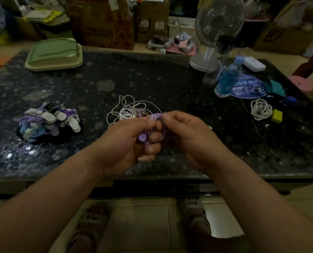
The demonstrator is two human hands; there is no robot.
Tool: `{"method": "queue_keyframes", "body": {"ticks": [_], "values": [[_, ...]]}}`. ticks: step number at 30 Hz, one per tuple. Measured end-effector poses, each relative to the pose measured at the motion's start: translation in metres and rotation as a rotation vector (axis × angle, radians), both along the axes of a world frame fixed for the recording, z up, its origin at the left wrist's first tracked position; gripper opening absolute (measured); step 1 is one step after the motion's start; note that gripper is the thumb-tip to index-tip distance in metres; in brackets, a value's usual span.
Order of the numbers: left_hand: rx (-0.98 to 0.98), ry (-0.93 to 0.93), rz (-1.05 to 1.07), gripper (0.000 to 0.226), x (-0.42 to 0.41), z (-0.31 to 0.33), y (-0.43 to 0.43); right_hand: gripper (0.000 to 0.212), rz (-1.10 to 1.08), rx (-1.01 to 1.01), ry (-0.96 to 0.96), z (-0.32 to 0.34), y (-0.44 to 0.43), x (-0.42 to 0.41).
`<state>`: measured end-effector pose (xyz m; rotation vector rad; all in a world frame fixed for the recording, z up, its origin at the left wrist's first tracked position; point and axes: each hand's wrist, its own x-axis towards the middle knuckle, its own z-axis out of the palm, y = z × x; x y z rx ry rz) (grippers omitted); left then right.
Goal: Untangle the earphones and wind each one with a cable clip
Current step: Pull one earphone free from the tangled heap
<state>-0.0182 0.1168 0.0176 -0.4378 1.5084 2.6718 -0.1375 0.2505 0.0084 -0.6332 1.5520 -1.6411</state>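
Mid-frame, just above the table (152,73) edge: left hand (132,141) curled round a purple earphone (153,130), buds poking out between its fingers at centre, coil looped over the top; right hand (184,136) pinching the same purple cord with thumb and forefinger at the upper end of the coil. Main risk: cord appears to run back into the tangled white/purple pile (132,112) just behind the hands, so a tug could drag the whole knot or tighten it instead of freeing one set. Coil looks loose, so if the left grip slackens the loops likely spring open and winding restarts. No cable clip visible in either hand; clips seem to be in the heap of wound sets (49,121) at left of frame, well apart, and reaching there one-handed could drop the coil. Dim light, thin cord, snags hard to spot
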Motion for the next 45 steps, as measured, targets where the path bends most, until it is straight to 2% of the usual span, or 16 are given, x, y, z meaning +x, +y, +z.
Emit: {"method": "queue_keyframes", "body": {"ticks": [2,11,17,21,25,29,33,36,38,42,45], "values": [[-0.072,-0.023,0.037,0.023,-0.001,-0.002,0.003,0.02,-0.034,0.04,0.038,-0.002,-0.004,0.0],[-0.297,-0.115,0.219,0.024,-0.007,-0.01,0.015,0.024,-0.074,0.2,0.151,-0.009,-0.014,0.004],[-0.437,-0.155,0.193,0.024,-0.009,-0.019,0.009,0.018,-0.13,0.304,0.358,-0.013,-0.015,0.009],[-0.525,-0.169,0.17,0.025,-0.014,-0.026,0.012,0.016,-0.146,0.322,0.39,-0.014,-0.014,0.011],[-0.355,-0.12,0.234,0.024,-0.024,-0.028,0.015,0.02,-0.163,0.352,0.389,-0.017,-0.004,-0.016],[-0.187,-0.097,0.279,0.03,-0.035,-0.027,0.009,0.02,-0.257,0.745,0.707,-0.02,0.024,-0.061],[-0.148,-0.1,0.301,0.031,-0.041,-0.028,0.006,0.021,-0.11,1.009,0.919,-0.029,0.035,-0.073],[-0.158,-0.114,0.305,0.029,-0.042,-0.032,0.004,0.02,-0.026,1.083,1.013,-0.032,0.03,-0.07],[-0.163,-0.121,0.306,0.03,-0.043,-0.031,0.004,0.027,-0.004,1.119,1.058,-0.035,0.026,-0.07],[-0.117,-0.11,0.277,0.033,-0.041,-0.025,0.004,0.041,0.014,1.147,1.089,-0.043,0.02,-0.07],[-0.067,-0.089,0.24,0.033,-0.039,-0.021,0.003,0.039,-0.018,1.156,1.107,-0.045,0.021,-0.072]]}}
